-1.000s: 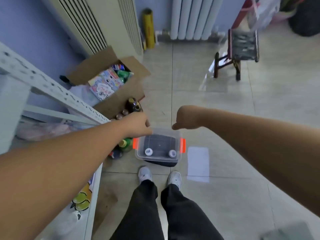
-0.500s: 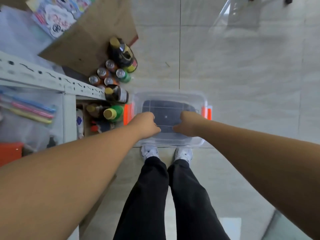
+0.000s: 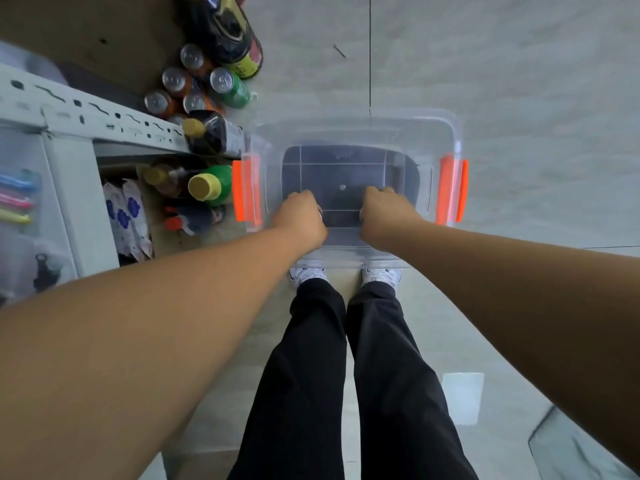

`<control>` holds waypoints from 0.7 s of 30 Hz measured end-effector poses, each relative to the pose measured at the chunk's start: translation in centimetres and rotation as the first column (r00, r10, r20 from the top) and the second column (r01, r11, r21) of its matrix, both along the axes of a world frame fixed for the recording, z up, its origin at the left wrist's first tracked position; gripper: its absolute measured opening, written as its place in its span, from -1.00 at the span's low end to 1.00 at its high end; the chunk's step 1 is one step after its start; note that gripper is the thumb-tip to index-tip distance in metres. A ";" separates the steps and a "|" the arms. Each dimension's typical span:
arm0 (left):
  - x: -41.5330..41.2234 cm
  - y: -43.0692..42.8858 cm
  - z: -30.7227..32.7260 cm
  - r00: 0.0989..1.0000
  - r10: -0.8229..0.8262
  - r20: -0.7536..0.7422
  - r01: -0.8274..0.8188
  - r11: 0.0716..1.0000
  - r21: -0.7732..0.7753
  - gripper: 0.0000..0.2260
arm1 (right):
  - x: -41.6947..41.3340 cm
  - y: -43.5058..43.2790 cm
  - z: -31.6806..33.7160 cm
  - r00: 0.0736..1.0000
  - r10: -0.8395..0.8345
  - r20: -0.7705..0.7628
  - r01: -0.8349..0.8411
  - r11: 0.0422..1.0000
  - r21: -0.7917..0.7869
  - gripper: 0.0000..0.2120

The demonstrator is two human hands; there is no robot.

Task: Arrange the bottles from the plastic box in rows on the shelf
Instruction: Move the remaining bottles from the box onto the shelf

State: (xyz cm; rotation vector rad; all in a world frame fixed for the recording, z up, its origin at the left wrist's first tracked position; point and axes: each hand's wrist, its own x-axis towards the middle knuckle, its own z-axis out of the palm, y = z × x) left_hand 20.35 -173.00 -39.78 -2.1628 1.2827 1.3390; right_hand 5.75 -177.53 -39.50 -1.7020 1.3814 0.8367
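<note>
2 hands (image 3: 301, 216) (image 3: 385, 216), 1 box (image 3: 349, 125), 5+ cans (image 3: 221, 80)

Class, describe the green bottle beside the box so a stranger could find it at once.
Find the clear plastic box on the floor, then its left orange latch. Right beside that latch, below the white shelf rail, sits the green bottle. The brown bottle and black bottle nearby share its yellow cap; only this one is green.

Clear, orange-latched plastic box (image 3: 450, 133) stands just beside the white shelf (image 3: 86, 112).
</note>
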 end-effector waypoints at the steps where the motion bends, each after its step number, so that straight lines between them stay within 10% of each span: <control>1: -0.1 0.1 -0.2 1.000 0.014 0.007 -0.014 1.000 0.001 -0.70 | -0.1 0.2 -0.1 1.000 -0.024 -0.004 0.024 1.000 0.013 -0.64; 11: 0.2 -1.0 5.0 0.988 0.058 -0.142 -0.088 0.973 -0.215 -0.53 | -0.6 -0.3 4.3 0.973 -0.136 0.185 0.169 0.970 -0.175 -0.64; 21: 3.5 -9.8 28.9 0.968 -0.007 -0.251 -0.100 0.905 -0.412 -0.74 | -0.5 -9.5 28.9 0.879 -0.217 0.424 0.340 0.910 -0.239 -0.77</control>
